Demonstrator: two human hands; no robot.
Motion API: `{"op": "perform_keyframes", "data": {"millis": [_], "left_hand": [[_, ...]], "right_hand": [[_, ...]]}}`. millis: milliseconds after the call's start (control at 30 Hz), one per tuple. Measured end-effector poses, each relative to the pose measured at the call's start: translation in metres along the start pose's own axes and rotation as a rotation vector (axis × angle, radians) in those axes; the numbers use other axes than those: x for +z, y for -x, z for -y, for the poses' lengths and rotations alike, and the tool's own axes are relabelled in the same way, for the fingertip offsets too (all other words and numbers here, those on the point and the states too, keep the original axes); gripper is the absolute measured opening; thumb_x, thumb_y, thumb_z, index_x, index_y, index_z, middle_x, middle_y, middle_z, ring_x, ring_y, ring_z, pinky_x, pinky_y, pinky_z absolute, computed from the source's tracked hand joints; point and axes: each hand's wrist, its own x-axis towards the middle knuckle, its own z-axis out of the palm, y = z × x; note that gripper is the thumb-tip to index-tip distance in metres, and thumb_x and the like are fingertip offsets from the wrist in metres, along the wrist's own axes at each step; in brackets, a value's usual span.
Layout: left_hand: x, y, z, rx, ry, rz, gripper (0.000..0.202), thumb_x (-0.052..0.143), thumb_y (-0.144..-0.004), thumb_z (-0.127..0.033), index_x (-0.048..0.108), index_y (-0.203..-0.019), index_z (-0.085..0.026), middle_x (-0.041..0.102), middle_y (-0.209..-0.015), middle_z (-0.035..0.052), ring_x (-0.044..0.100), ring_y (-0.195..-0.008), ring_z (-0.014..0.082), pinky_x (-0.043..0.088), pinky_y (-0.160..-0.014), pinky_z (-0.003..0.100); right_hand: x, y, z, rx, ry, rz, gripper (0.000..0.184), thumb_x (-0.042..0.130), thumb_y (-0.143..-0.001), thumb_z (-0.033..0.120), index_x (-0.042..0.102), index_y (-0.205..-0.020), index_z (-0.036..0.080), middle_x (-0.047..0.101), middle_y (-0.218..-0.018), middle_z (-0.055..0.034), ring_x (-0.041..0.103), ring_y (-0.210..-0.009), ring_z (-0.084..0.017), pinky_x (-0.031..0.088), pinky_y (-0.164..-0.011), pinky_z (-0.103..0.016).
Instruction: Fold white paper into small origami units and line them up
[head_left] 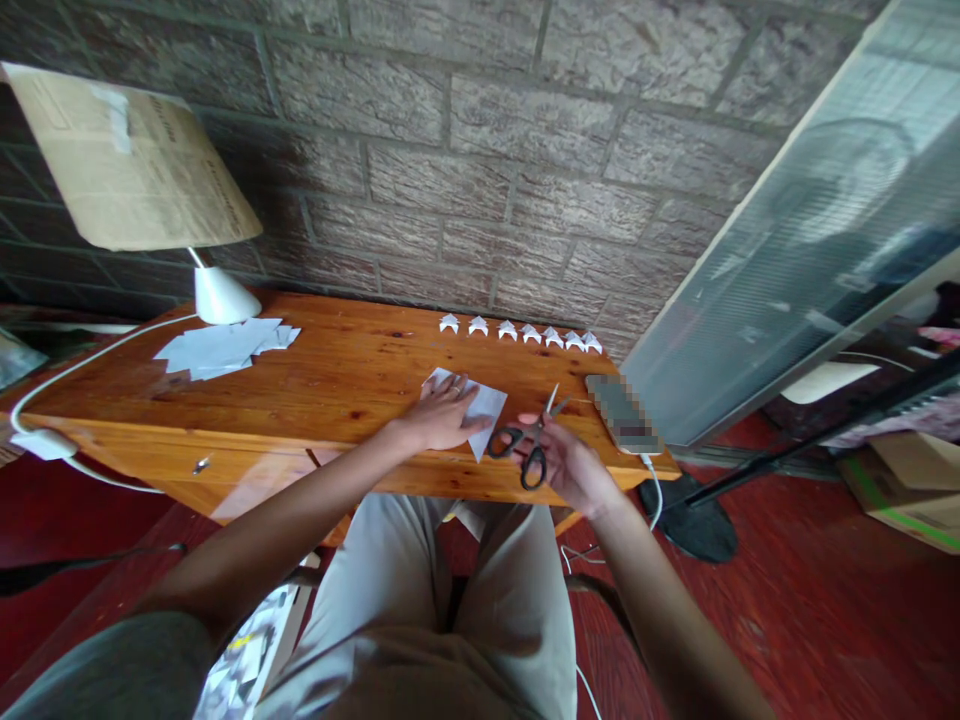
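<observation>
Clock centred on the sheet, 12 toward the wall. We have the pale paper sheet (490, 404) near the front edge of the desk (360, 370), our left hand (442, 412) spread on top, pressing, grasping nothing. At 4 o'clock our right hand (571, 464) grasps the scissors (537, 432), blades parted, clear of the sheet. Step in hand, we judge: steadying the sheet. Next move calls for a firm left press and care with the bare tips. Scissors point to 1 o'clock, long axis 7 to 1. Sheet: 1 corner points to 6; long axis covered, cannot tell. 7 folded papers (531, 334) at 1.
</observation>
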Motion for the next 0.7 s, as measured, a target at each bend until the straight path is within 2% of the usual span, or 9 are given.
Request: {"op": "perform_keyframes", "data": {"millis": [100, 200, 300, 433, 567, 700], "left_hand": [[-0.004, -0.003, 0.001, 0.304, 0.065, 0.028, 0.073, 0.041, -0.086, -0.063, 0.034, -0.144, -0.020, 0.033, -0.152, 0.0119, 0.025, -0.142, 0.0277, 0.018, -0.114, 0.045], [-0.011, -0.007, -0.004, 0.444, 0.096, -0.076, 0.067, 0.050, -0.085, -0.057, 0.043, -0.138, -0.017, 0.041, -0.147, 0.0133, 0.037, -0.135, 0.0252, 0.027, -0.111, 0.037], [-0.017, -0.003, -0.022, 0.473, 0.095, -0.097, 0.053, 0.053, -0.084, -0.055, 0.059, -0.121, -0.018, 0.060, -0.125, 0.0111, 0.054, -0.117, 0.0238, 0.038, -0.101, 0.034], [-0.020, 0.005, -0.042, 0.430, 0.011, -0.043, 0.050, 0.063, -0.075, -0.057, 0.066, -0.106, -0.019, 0.067, -0.113, 0.0097, 0.060, -0.105, 0.0263, 0.044, -0.091, 0.035], [-0.023, 0.004, -0.042, 0.388, -0.039, -0.010, 0.040, 0.066, -0.075, -0.048, 0.067, -0.105, -0.021, 0.068, -0.111, 0.0070, 0.061, -0.103, 0.0249, 0.043, -0.089, 0.032], [-0.028, -0.002, -0.032, 0.456, 0.000, 0.080, 0.030, 0.065, -0.076, -0.038, 0.069, -0.102, -0.022, 0.071, -0.105, 0.0032, 0.064, -0.097, 0.0200, 0.043, -0.086, 0.027]], "right_hand": [[-0.007, 0.041, -0.004, 0.021, 0.097, -0.041, 0.027, 0.065, -0.081, 0.038, 0.069, -0.099, 0.018, 0.071, -0.094, -0.0085, 0.068, -0.073, -0.016, 0.057, -0.063, -0.027], [-0.010, 0.060, -0.007, 0.003, 0.147, -0.054, 0.027, 0.071, -0.076, 0.037, 0.071, -0.095, 0.017, 0.071, -0.089, -0.0070, 0.066, -0.073, -0.016, 0.057, -0.061, -0.026], [-0.017, 0.061, -0.012, -0.007, 0.162, -0.076, 0.028, 0.074, -0.073, 0.039, 0.071, -0.091, 0.017, 0.071, -0.086, -0.0068, 0.066, -0.071, -0.015, 0.054, -0.054, -0.022], [-0.028, 0.056, -0.024, 0.012, 0.175, -0.132, 0.025, 0.076, -0.070, 0.036, 0.072, -0.086, 0.017, 0.072, -0.087, -0.0074, 0.067, -0.069, -0.015, 0.051, -0.047, -0.017], [-0.031, 0.056, -0.033, 0.037, 0.175, -0.148, 0.022, 0.076, -0.069, 0.034, 0.072, -0.084, 0.017, 0.073, -0.088, -0.0074, 0.069, -0.068, -0.014, 0.052, -0.048, -0.016], [-0.028, 0.057, -0.034, 0.065, 0.141, -0.166, 0.022, 0.076, -0.069, 0.032, 0.072, -0.084, 0.016, 0.073, -0.084, -0.0066, 0.068, -0.066, -0.013, 0.051, -0.045, -0.015]]}}
